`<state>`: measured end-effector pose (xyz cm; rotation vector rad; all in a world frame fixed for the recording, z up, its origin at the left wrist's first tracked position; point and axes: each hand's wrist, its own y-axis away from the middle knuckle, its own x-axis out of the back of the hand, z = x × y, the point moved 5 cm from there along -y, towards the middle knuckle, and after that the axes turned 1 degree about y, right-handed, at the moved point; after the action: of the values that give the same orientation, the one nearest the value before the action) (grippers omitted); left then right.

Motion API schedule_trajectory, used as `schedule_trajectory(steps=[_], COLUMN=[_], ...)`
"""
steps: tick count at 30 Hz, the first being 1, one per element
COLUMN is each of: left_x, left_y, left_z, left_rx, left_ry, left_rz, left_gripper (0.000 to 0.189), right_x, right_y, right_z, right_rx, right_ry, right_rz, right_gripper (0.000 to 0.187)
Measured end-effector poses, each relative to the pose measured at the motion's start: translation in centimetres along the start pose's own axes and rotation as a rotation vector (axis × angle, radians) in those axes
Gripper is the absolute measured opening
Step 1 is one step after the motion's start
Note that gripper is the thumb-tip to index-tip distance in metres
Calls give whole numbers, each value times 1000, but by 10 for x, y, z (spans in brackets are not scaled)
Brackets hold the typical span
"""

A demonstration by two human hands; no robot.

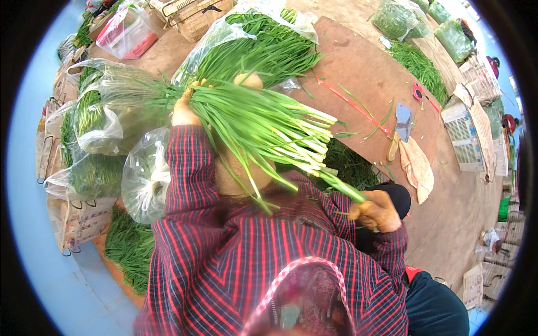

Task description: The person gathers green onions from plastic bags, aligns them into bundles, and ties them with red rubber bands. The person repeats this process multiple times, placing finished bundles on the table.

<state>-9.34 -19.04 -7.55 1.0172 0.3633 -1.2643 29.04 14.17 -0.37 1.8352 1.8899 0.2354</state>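
My left hand (185, 108) grips a large bunch of long green leafy stalks, possibly garlic chives (260, 122), near its leafy end. The pale stem ends fan out to the right. Lower right, my right hand (375, 211) is closed around the ends of a few stalks (342, 185) that stretch from the bunch. Behind the bunch, more greens (269, 46) lie in an open clear plastic bag (239, 31). On the brown board (353, 54) to the right lie a cleaver (403, 122) with a wooden handle, a folded cloth (416, 168) and a red strip (353, 105).
Bagged greens (90, 109) and a tied clear bag (147, 176) stand at the left, above loose greens (130, 248) on the floor. Woven baskets (199, 19) stand at the back; a white crate (464, 134) and a green pile (420, 69) are at the right. Trimmings (351, 164) lie below the board's edge.
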Motion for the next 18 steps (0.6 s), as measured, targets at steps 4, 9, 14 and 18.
schedule_trajectory(steps=[4, 9, 14, 18], left_x=[8, 18, 12, 7], left_y=[-3, -10, -7, 3], left_z=[21, 37, 42, 48], left_rx=[-89, -59, -66, -112], left_ry=[2, 81, 106, 83], left_rz=[-14, 12, 19, 8], left_gripper=[27, 23, 20, 20], right_x=[88, 134, 48, -24], right_y=[60, 87, -23, -84], right_z=[-6, -20, 19, 12], right_rx=[389, 732, 237, 286], right_ry=[-48, -360, 131, 1149], right_rz=[459, 649, 457, 178], right_gripper=[43, 41, 42, 38])
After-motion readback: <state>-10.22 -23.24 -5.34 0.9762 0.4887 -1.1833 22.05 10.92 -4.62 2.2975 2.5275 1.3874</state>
